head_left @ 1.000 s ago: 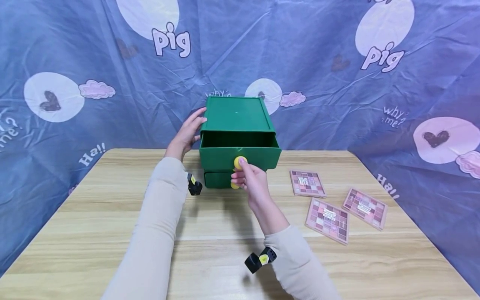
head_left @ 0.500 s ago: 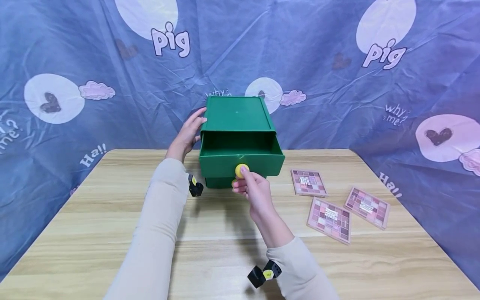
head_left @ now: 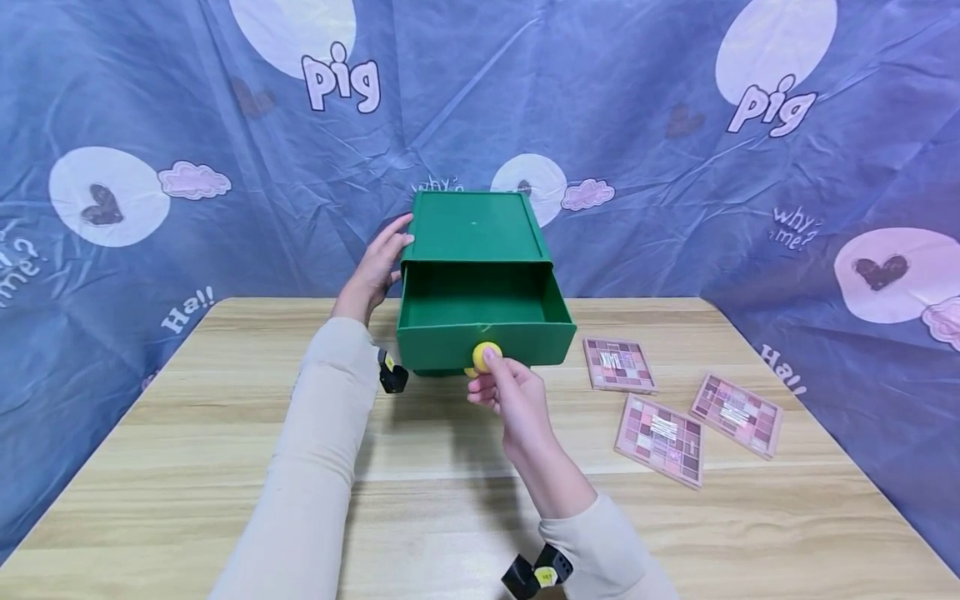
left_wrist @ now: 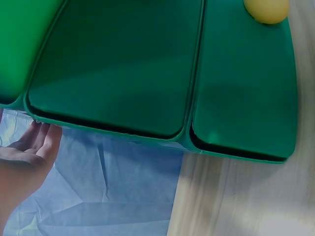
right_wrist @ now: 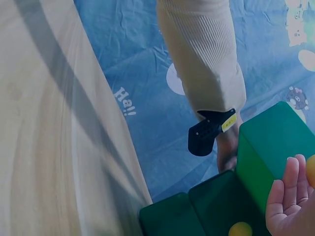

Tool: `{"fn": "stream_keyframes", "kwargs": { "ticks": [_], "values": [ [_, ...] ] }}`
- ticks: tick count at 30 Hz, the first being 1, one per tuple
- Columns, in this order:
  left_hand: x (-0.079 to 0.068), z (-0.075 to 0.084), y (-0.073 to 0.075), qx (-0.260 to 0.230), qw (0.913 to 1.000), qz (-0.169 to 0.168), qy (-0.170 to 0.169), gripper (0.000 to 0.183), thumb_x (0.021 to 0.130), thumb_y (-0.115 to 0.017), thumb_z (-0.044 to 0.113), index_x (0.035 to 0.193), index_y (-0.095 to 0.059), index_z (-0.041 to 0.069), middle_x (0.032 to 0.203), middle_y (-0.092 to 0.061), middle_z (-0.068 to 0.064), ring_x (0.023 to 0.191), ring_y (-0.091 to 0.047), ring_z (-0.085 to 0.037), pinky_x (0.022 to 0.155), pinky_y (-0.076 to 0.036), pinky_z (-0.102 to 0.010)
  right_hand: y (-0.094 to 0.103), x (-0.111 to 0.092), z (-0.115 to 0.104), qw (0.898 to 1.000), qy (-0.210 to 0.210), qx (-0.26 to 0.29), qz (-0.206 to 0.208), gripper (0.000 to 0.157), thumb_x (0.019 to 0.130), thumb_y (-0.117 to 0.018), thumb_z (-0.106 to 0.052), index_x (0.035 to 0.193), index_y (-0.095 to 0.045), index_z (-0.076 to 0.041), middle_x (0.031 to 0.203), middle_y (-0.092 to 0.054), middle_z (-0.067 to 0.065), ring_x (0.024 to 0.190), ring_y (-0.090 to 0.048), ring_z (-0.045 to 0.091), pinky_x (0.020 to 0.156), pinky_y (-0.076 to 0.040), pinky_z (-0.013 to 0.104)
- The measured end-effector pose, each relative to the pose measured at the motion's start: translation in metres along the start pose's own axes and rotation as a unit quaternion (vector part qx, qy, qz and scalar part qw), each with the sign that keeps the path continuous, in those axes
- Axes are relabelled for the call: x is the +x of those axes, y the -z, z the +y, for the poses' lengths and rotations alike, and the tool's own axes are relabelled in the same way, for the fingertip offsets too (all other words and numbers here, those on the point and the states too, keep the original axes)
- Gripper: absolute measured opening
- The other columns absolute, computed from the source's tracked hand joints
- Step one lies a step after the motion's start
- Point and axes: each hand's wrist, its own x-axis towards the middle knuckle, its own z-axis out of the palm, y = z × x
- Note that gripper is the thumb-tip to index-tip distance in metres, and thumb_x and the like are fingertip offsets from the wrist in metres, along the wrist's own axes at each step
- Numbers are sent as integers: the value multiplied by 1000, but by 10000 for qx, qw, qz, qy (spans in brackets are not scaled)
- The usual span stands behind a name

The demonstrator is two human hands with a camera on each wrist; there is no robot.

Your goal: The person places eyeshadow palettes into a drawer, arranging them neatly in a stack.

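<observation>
Pinching the yellow knob (head_left: pixel 481 358) with the right grip (head_left: pixel 517 400), just below the middle of the frame, with the thumb on the near face of it. Directly up-frame from that pinch, and spreading to both sides of it: the green drawer (head_left: pixel 431 345), standing well out of the top of the green cabinet (head_left: pixel 476 225). Aligned up and down the frame along the slide, from knob to cabinet mouth, but left to right along the longer edge of the front panel (worth keeping square to that panel, by judgement, to avoid skewing in the opening). Nearest to the drawer front by far, the right grip; at left of centre, straight-fingered against the cabinet's left side and holding nothing, the left grip (head_left: pixel 372 271). Peeking out just below the pinched knob, a second yellow knob (head_left: pixel 471 372), partly hidden by fingers. On the counter (head_left: pixel 172 450) at right of centre, apart from both hands but closer to the right: three pink palettes (head_left: pixel 660 440).
</observation>
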Motion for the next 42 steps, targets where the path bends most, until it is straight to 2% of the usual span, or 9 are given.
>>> {"fn": "stream_keyframes", "kwargs": {
  "ticks": [2,11,25,36,42],
  "values": [
    [0,-1,0,18,10000,8,-22,51,83,-45,22,133,-35,22,129,-35,-6,115,-35,-19,91,-25,-46,1,-3,1,10000,-4,-8,4,33,82,-57,-28,81,-57,5,62,-57,6,54,-53,13,59,-47,26],
    [1,-2,-1,-2,10000,64,-73,51,83,-45,21,133,-35,22,128,-37,-6,114,-37,-18,90,-26,-45,5,-13,2,10000,-5,23,-25,26,83,-57,-26,75,-57,-1,59,-55,5,52,-53,13,58,-46,26],
    [0,-2,-1,-95,9999,74,-79,50,84,-45,22,133,-35,22,131,-33,-5,114,-36,-19,91,-26,-44,9,-29,3,9998,-148,56,-90,26,82,-58,-26,77,-56,-1,60,-56,5,54,-53,13,59,-46,25],
    [1,-4,-3,-142,9997,131,-115,50,84,-46,21,133,-36,21,132,-32,-3,113,-36,-18,90,-27,-44,9,-37,6,9997,-71,140,-184,27,83,-57,-24,78,-55,2,59,-56,4,53,-54,12,58,-45,24],
    [1,-4,-3,-187,9997,125,-117,50,84,-45,20,133,-35,21,132,-31,-4,113,-35,-18,90,-27,-43,9,-39,6,9995,-58,203,-237,21,84,-56,-21,76,-55,-1,60,-55,4,54,-53,12,58,-46,24]
  ]
}}
